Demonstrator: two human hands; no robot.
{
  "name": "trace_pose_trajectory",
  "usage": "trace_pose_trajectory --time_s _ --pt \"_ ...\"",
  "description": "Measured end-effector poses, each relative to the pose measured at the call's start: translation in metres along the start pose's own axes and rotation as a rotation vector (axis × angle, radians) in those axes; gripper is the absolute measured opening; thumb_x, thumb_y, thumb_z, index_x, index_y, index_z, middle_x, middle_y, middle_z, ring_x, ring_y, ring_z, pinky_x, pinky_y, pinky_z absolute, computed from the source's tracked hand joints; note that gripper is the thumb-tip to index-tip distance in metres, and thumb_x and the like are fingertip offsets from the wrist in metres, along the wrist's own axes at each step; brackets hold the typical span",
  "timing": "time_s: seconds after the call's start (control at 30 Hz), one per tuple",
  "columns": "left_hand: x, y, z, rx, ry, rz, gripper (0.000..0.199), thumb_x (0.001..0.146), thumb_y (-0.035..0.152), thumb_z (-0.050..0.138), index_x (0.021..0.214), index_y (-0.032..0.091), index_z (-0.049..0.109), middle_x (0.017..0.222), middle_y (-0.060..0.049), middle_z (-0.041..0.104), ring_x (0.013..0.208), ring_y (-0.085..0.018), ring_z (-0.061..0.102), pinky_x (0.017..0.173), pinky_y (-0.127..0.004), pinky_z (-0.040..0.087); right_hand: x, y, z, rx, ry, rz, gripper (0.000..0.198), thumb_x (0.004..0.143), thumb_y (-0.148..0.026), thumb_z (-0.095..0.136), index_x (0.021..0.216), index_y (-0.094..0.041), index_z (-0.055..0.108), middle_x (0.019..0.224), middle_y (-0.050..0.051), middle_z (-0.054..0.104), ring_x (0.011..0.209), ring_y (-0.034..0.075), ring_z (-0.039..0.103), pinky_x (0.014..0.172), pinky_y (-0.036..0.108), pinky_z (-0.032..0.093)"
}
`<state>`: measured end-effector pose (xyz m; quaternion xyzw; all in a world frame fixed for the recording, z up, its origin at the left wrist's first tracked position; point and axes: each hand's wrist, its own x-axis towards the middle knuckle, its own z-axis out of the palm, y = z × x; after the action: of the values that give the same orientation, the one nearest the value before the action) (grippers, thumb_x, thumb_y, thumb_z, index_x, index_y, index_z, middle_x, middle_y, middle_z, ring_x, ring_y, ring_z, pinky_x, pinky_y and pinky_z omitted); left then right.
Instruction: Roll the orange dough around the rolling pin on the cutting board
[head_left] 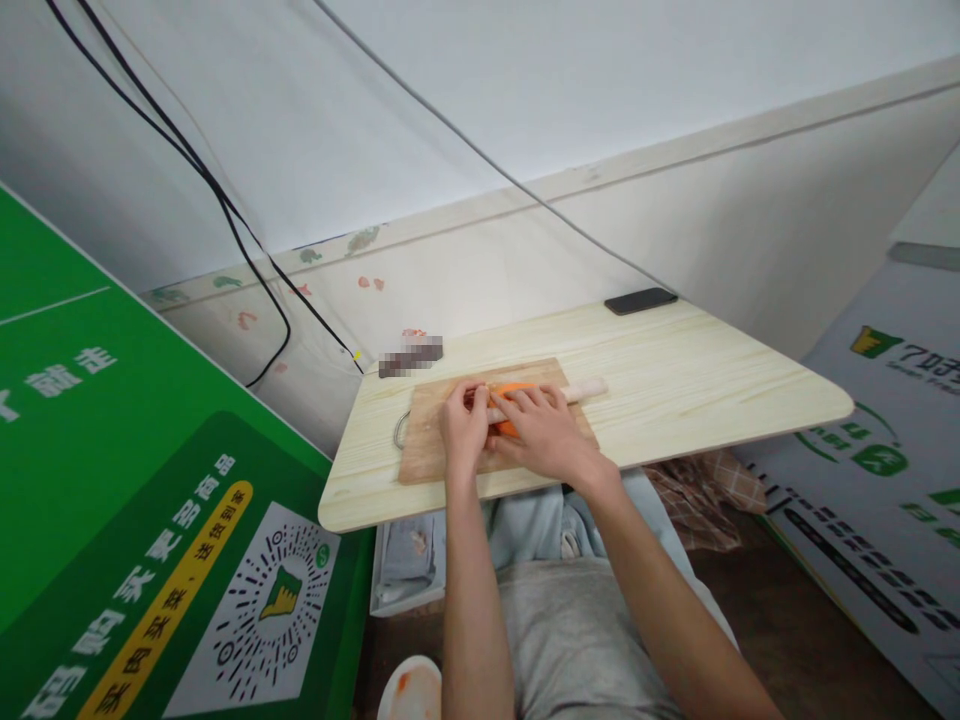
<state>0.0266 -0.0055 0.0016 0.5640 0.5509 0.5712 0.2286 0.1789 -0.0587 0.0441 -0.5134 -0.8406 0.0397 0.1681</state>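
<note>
A pale rod like a rolling pin (pixel 589 390) lies slantwise over a wooden cutting board (pixel 427 455), its right end sticking out past the board. Around or against it sits an orange sheet (pixel 517 390), perhaps dough; its exact kind is unclear. My left hand (pixel 466 425) is curled, thumb and fingers closing at the sheet's left edge and the rod's near end. Over the sheet and the rod rests my right hand (pixel 544 430), palm down with fingers stretched and spread. Both hands hide much of the orange sheet.
The board lies on a light wood table (pixel 720 385) against a wall. A black phone (pixel 640 301) is at the back right, and a pixelated dark object (pixel 411 358) at the back left. The board's metal handle (pixel 400 430) points left. Green panels (pixel 150 480) stand left.
</note>
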Motion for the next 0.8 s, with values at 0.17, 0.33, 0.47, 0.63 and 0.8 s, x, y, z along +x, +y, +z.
trace_pose_trajectory --time_s 0.17,0.33,0.47,0.63,0.8 --pt "-0.001 0.001 0.000 -0.018 -0.016 -0.011 0.016 0.096 0.028 0.064 0.097 0.019 0.077 0.097 -0.007 0.081 0.091 -0.021 0.074 0.087 -0.032 0.057 -0.011 0.002 -0.010 0.049 -0.044 -0.054 0.062 0.105 -0.052 0.060 0.160 -0.023 0.053 0.156 0.015 0.062 0.146 0.037 0.050 0.125 0.058 0.031" --pt "-0.001 0.002 0.000 -0.015 -0.002 -0.012 0.015 0.096 0.028 0.063 0.094 0.019 0.076 0.096 -0.008 0.080 0.091 -0.022 0.075 0.088 -0.032 0.058 0.007 0.002 0.007 0.032 0.035 -0.020 0.055 0.105 -0.041 0.059 0.156 -0.020 0.056 0.154 0.016 0.063 0.144 0.037 0.051 0.123 0.059 0.030" --pt "-0.001 0.001 0.000 -0.012 -0.009 0.015 0.016 0.096 0.027 0.062 0.094 0.019 0.075 0.098 -0.008 0.081 0.093 -0.022 0.075 0.091 -0.035 0.059 0.019 -0.002 0.023 0.008 0.175 0.012 0.048 0.105 -0.034 0.056 0.149 -0.016 0.061 0.159 0.017 0.059 0.150 0.037 0.043 0.125 0.058 0.027" --pt "0.000 0.001 0.000 -0.003 -0.010 0.010 0.015 0.096 0.026 0.062 0.093 0.020 0.075 0.097 -0.007 0.081 0.093 -0.022 0.075 0.091 -0.034 0.059 0.014 -0.004 0.020 0.009 0.139 0.008 0.053 0.104 -0.037 0.057 0.153 -0.018 0.058 0.154 0.017 0.062 0.148 0.037 0.046 0.129 0.061 0.020" --pt "-0.001 0.002 0.000 -0.004 -0.008 -0.018 0.016 0.096 0.028 0.063 0.096 0.019 0.076 0.098 -0.007 0.081 0.092 -0.021 0.075 0.089 -0.032 0.058 -0.003 0.000 0.005 0.034 0.012 -0.059 0.067 0.103 -0.047 0.062 0.162 -0.018 0.049 0.154 0.017 0.062 0.148 0.037 0.048 0.130 0.060 0.023"
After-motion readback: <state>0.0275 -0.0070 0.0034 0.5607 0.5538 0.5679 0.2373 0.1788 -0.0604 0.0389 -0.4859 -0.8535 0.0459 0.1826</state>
